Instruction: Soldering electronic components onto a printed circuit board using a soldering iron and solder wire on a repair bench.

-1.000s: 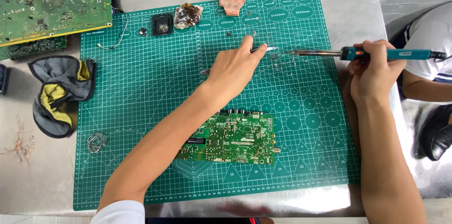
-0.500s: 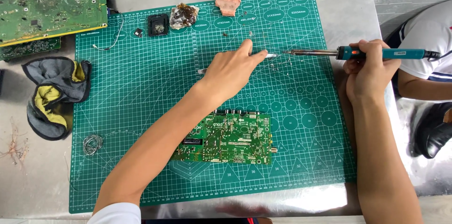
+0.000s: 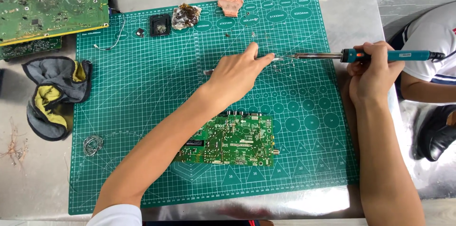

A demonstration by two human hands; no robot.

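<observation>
My left hand [image 3: 232, 76] reaches across the green cutting mat [image 3: 142, 112] and pinches thin metal tweezers [image 3: 271, 58], whose tip points right. My right hand [image 3: 373, 71] grips the teal handle of a soldering iron [image 3: 394, 55] held level. The iron's metal tip meets the tweezers' tip just above the mat. What sits between the two tips is too small to make out. A small green circuit board [image 3: 232, 140] lies on the mat below my left forearm.
Two large green circuit boards [image 3: 52, 3] are stacked at the top left. A grey and yellow glove [image 3: 52, 95] and a solder coil [image 3: 92, 144] lie at the left. A black square holder [image 3: 160, 24], a brown lump [image 3: 185, 16] and a pink sponge piece [image 3: 230, 5] line the mat's top. Another person's arm [image 3: 427, 88] is at the right.
Both hands stay almost where they were, tweezers' tip and iron tip still together. The view has shifted slightly.
</observation>
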